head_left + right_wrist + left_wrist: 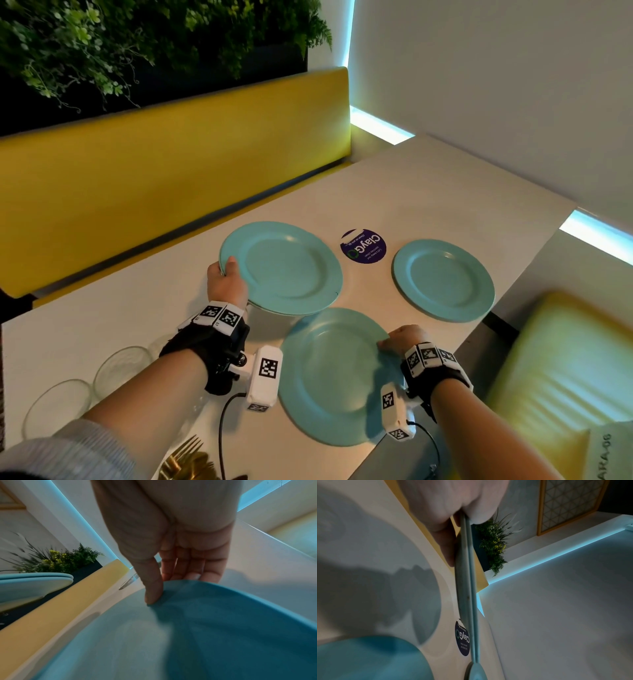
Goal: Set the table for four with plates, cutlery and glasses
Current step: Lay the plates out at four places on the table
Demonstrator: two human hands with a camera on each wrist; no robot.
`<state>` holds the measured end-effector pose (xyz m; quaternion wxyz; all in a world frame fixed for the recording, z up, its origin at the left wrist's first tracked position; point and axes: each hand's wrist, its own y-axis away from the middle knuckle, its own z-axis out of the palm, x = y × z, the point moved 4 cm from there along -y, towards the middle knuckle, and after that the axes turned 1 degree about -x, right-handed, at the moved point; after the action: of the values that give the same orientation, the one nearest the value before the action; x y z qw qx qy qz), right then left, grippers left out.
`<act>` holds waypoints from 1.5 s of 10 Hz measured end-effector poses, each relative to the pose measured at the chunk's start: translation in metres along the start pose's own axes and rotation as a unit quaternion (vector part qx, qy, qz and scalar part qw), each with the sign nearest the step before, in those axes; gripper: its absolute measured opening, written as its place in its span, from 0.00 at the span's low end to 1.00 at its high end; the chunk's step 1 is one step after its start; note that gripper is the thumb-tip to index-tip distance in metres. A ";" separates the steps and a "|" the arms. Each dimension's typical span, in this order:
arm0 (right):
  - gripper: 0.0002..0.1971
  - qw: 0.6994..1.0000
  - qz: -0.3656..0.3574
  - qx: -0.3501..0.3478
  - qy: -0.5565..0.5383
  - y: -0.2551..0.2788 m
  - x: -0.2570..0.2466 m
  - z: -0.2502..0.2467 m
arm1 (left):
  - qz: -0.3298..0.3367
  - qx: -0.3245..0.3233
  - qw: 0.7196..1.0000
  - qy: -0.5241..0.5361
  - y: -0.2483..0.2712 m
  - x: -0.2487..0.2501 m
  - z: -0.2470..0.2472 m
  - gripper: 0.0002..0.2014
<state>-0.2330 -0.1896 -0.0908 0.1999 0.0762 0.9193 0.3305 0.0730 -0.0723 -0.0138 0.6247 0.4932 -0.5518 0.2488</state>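
My left hand point(227, 270) grips the left rim of a stack of two teal plates point(284, 267), held over the table's point(428, 192) middle. In the left wrist view the stack point(467, 574) is edge-on, with both rims pinched in that hand point(464, 515). My right hand point(387, 344) pinches the right rim of a third teal plate point(335, 377) near the front edge. Its thumb point(152, 595) lies on top and the other fingers are underneath. Whether this plate point(205, 628) rests on the table is unclear. A fourth plate point(443, 279) lies flat at the far right.
Empty glasses point(121, 368) stand at the near left beside gold cutlery point(186, 459). A round purple sticker point(363, 246) lies between the plates. A yellow bench point(171, 171) runs along the far side. A yellow seat cushion point(561, 370) lies right of the table.
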 end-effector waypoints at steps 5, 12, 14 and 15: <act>0.20 0.950 -0.053 -0.021 -0.307 -0.028 -0.040 -0.042 | -0.011 -0.025 1.000 0.004 0.007 0.011 0.030 0.20; 0.19 0.899 -0.138 -0.098 -0.404 -0.090 -0.181 -0.056 | -0.043 0.056 0.994 0.078 -0.046 0.027 0.033 0.22; 0.21 0.892 -0.107 -0.068 -0.434 -0.127 -0.192 -0.068 | -0.074 0.098 0.988 0.092 -0.067 0.022 0.024 0.21; 0.22 0.878 -0.077 -0.076 -0.466 -0.141 -0.192 -0.063 | -0.077 0.111 0.987 0.089 -0.074 0.019 0.019 0.22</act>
<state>-0.0859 -0.3873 -0.0757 0.6346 0.1350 0.6951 0.3095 0.1328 -0.1226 -0.0230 0.6301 0.5765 -0.4230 0.3029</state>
